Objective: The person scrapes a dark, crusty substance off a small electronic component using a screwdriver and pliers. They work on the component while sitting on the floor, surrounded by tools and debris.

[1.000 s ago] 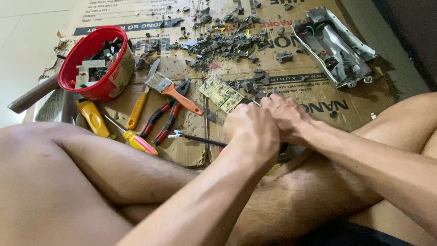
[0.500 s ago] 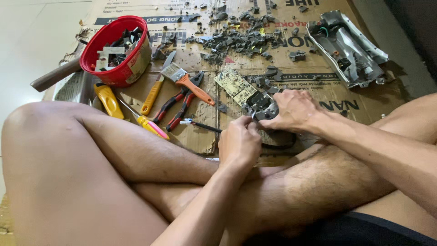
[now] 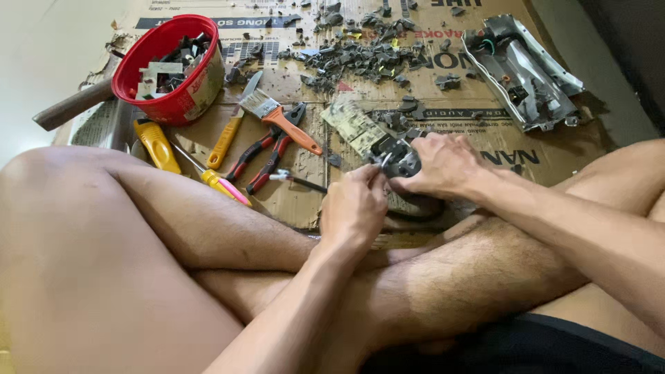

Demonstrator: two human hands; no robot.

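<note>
Found, just right of centre frame, a small dark grey electronic part (image 3: 398, 158) held a little above a flattened brown cardboard sheet (image 3: 298, 197). Recorded the right hand (image 3: 440, 166) closed around the part's far side, fingers curled tight. Recorded the left hand (image 3: 355, 208) pinched shut against its near edge at a thin bright sliver; could not tell whether tool tip or metal tab. Judged the step in hand to be prying or pulling a piece off the part. Judged the next move to call for a firm hold by the right hand and a short, controlled pull by the left, kept away from the crossed bare legs filling the lower frame. Noted a pale green circuit board (image 3: 355, 127) just beside the part, upper left of it, and a dark ring-shaped piece (image 3: 415, 206) directly below the right hand. Noted red-handled pliers (image 3: 267, 152), an orange-handled paintbrush (image 3: 287, 125) and a yellow screwdriver with pink tip (image 3: 220, 185) left of centre, near the left hand. Logged a red plastic bowl (image 3: 197, 93) of scraps at upper left, a scatter of dark broken fragments (image 3: 367, 55) at top centre, and a grey metal chassis (image 3: 523, 69) at upper right, all well apart. Found open cardboard only right of the right hand.
</note>
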